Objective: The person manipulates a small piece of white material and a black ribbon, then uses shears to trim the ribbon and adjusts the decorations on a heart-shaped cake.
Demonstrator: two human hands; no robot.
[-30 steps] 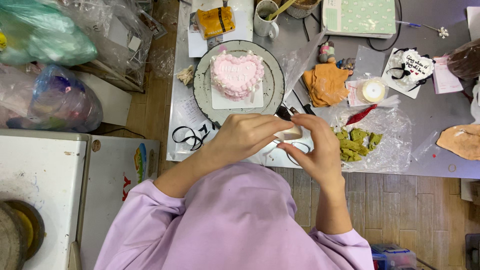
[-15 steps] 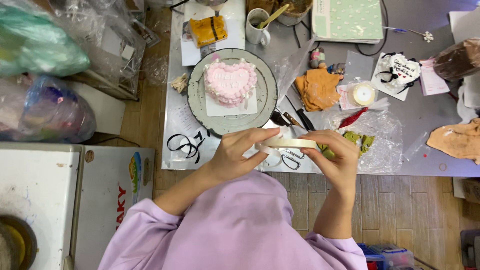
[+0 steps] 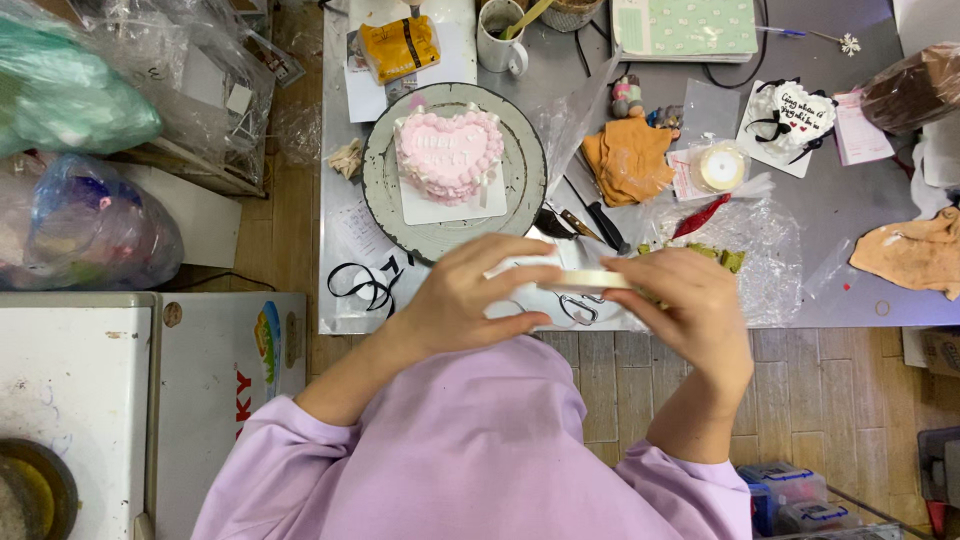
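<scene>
My left hand and my right hand are raised over the near edge of the grey table. Between them they pinch a flat cream ribbon, held level, with one end in each hand. Just beyond the hands a pink heart-shaped cake sits on a white square board on a round grey turntable. My lilac sleeves and chest fill the bottom of the view.
Near the right hand lie a dark-handled knife, an orange cloth, a tape roll and crinkled plastic film. A small white heart cake, a mug, black ribbon and full plastic bags are also there.
My hands were close together a second ago. They have drawn apart, with the cream ribbon stretched level between them. The view has shifted slightly.
</scene>
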